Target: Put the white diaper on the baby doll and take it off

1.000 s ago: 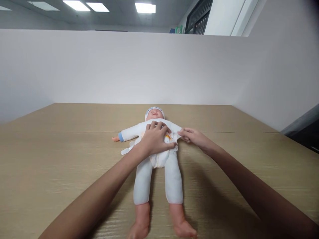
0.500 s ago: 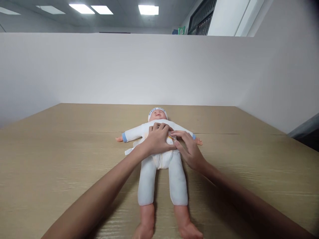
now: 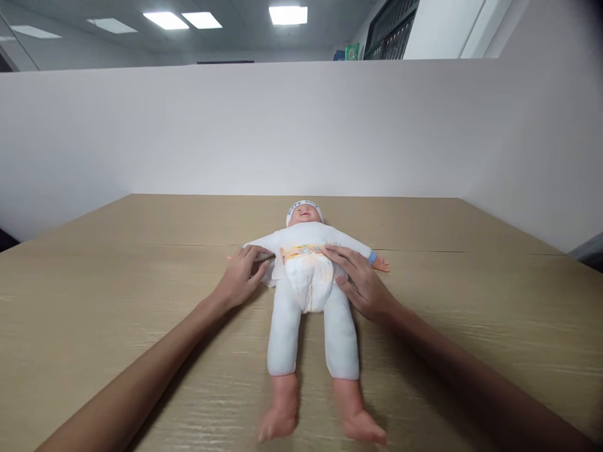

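A baby doll in a white suit lies on its back, head away from me and bare feet toward me. Around its hips is a white diaper with an orange patterned waistband, its front panel up over the belly. My left hand is at the doll's side on the left, thumb and fingers closed around the diaper's loose white side wing. On the other side my right hand lies on the diaper's edge, fingers stretched out along the waistband and thumb apart. It hides the diaper's right wing.
The doll lies on a wide wood-grain table. A white partition rises behind the table and along its sides. Dark objects show at the far left and right edges.
My left hand has moved left off the doll's belly to the diaper's side wing, uncovering the front panel and waistband. My right hand stays at the right hip, its fingers now flatter.
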{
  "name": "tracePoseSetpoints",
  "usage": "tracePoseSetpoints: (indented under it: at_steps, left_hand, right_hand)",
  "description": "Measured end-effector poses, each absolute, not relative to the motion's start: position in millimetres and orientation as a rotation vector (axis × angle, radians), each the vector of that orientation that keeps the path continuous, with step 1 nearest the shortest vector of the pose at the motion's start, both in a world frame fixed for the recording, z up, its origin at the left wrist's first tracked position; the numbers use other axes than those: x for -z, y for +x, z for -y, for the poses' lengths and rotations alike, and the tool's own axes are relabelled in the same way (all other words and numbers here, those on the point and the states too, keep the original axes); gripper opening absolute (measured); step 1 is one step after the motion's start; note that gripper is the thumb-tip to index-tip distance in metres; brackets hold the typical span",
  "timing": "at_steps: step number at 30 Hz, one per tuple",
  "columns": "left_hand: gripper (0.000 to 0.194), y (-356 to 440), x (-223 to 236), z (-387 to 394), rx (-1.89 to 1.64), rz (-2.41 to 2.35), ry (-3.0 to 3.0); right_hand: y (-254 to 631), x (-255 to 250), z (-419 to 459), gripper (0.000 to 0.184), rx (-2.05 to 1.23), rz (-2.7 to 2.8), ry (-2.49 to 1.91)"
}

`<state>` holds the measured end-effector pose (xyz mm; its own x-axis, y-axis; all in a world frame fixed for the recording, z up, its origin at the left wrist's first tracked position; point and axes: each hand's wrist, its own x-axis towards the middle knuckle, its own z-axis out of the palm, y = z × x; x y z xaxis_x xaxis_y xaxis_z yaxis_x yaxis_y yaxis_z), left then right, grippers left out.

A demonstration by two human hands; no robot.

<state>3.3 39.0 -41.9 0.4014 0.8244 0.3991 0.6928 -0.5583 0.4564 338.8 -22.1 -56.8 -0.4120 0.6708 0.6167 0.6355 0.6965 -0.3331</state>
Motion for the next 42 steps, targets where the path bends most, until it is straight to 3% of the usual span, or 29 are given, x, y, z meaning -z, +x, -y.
tracePoseSetpoints:
  at_steps: [5, 10, 15, 20, 27, 34, 42]
  left_hand:
    - [0.036, -6, 48, -33, -0.613, -1.528, 2.542]
    - [0.03, -8, 47, -31, -0.477, -1.608, 2.467]
    - [0.041, -18, 38, -38, -0.63, -1.486, 2.083]
    - [0.046, -7, 20, -39, -0.923, -1.292, 1.8]
    - [0.045, 46, 3, -43, -0.925, -1.109, 1.675]
    - [0.048, 62, 11, -54, -0.896, -0.928, 1.728]
    - [0.042, 53, 42, -59, -1.093, -0.963, 1.716]
  right_hand:
    - [309, 21, 23, 0.034, 0.128, 2.022, -1.083]
    - [252, -16, 18, 0.009, 0.027, 2.071, -1.132]
    - [221, -23, 2, 0.028, -0.105, 2.138, -1.507]
    - [220, -14, -11, 0.03, -0.148, 2.123, -1.583]
    - [226, -17, -8, 0.03, -0.319, 2.123, -1.499]
    - [238, -9, -16, 0.033, -0.409, 2.009, -1.443]
    - [238, 6, -20, 0.037, -0.221, 1.979, -1.361]
